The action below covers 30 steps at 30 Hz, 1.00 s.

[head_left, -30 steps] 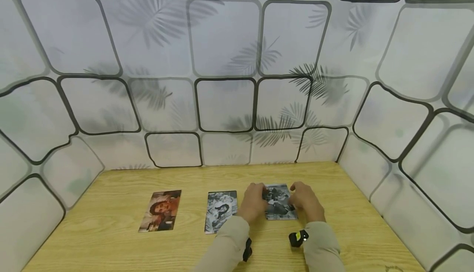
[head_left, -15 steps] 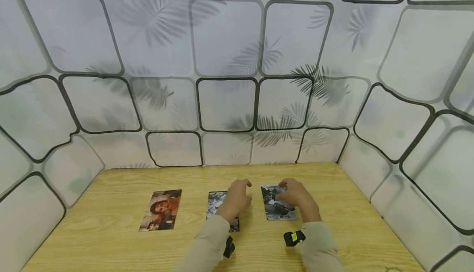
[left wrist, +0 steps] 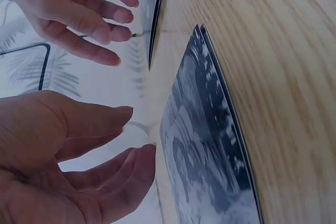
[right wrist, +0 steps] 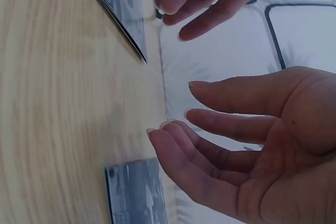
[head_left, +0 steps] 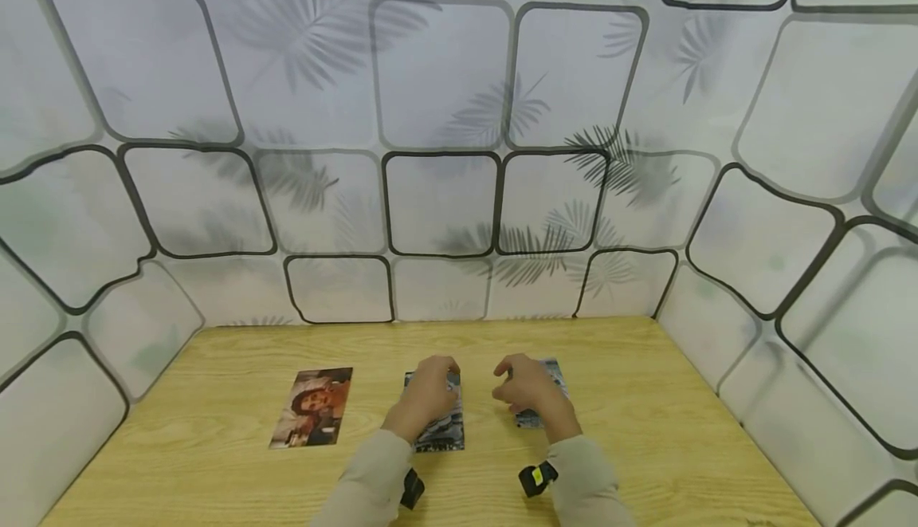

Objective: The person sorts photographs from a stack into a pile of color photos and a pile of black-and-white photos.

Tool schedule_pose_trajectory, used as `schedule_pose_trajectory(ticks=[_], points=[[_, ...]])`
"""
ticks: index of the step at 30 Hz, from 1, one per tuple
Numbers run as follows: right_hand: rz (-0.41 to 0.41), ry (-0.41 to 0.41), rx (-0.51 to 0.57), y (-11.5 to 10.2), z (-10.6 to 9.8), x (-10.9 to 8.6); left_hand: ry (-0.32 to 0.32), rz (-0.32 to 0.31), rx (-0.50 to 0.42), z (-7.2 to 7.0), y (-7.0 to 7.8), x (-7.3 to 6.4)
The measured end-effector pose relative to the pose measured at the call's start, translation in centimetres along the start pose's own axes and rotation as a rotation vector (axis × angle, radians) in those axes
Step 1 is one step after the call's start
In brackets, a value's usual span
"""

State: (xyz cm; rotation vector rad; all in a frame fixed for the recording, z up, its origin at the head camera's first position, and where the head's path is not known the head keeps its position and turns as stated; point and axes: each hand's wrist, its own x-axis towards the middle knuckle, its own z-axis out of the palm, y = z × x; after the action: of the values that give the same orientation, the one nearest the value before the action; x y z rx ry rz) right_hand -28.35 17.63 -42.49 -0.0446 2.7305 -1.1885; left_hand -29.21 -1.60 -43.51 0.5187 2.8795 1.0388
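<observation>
My left hand (head_left: 427,393) hovers over the middle black-and-white photo card (head_left: 443,433), covering much of it. In the left wrist view its loosely curved fingers (left wrist: 137,179) hold nothing and stand beside that card (left wrist: 202,145), whose edge shows more than one layer. To the right, my right hand (head_left: 532,390) is over the left part of another black-and-white photo card (head_left: 555,375). Thumb and fingers are apart in the right wrist view, with nothing between them; this card (right wrist: 137,192) lies below the fingertips. Both cards lie flat on the table.
A colour photo card (head_left: 313,409) with a person's portrait lies at the left on the wood-grain table (head_left: 215,463). Patterned cloth walls (head_left: 437,200) rise at the back and both sides. A black band with a yellow mark (head_left: 538,477) is at the right wrist.
Both hands have moved left: the left hand from the right card to over the middle one, the right hand from the right card's far side to its left part. The cards lie nearly where they were.
</observation>
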Motion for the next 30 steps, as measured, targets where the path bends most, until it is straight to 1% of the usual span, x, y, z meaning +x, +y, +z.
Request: schedule_pose_trajectory(ticks=[4, 7, 12, 17, 19, 25, 30], points=[[-0.015, -0.027, 0.016, -0.4, 0.7, 0.1, 0.019, 0.014, 0.030, -0.7, -0.8, -0.8], [-0.015, -0.045, 0.039, -0.6, 1.4, 0.2, 0.028, -0.004, 0.041, -1.2, -1.4, -1.5], [-0.030, -0.059, 0.039, -0.8, 2.5, 0.4, 0.045, -0.044, 0.037, -1.9, -2.4, -2.4], [-0.057, -0.073, 0.031, -1.0, 3.5, 0.6, 0.091, -0.044, 0.065, -2.4, -3.6, -3.1], [-0.067, -0.077, 0.032, -1.1, 3.8, 0.7, 0.100, -0.047, 0.068, -2.6, -4.0, -3.4], [-0.083, -0.097, 0.053, -1.6, 4.5, 0.6, 0.097, -0.065, 0.031, -2.9, -4.8, -4.1], [-0.095, -0.086, 0.032, -1.7, 5.0, 0.6, 0.080, -0.066, -0.007, -2.8, -5.3, -4.4]])
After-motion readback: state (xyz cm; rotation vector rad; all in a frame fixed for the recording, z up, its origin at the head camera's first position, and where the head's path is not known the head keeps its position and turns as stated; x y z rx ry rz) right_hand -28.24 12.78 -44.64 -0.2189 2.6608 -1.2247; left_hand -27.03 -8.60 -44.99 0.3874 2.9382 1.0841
